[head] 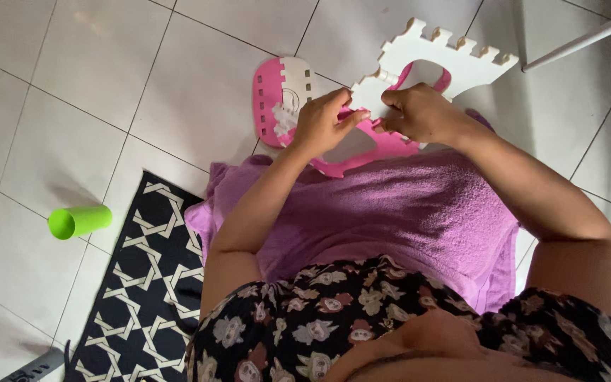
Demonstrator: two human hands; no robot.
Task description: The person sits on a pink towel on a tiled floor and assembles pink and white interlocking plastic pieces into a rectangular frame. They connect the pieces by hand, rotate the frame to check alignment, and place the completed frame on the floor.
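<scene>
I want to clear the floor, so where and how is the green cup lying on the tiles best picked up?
Grip the green cup around its middle, coming down from above. It lies on its side on the tiled floor, open mouth toward the left, beside the black and white rug. The round wall is free all round, so fingers can likely close across it; grabbing an end may roll it.

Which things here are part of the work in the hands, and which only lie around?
In hand:
left hand and right hand, both gripping the white foam puzzle tile and the pink foam piece

Lying about:
pink-and-white foam piece on the floor
green cup on its side
black-and-white rug
purple towel on the lap
</scene>
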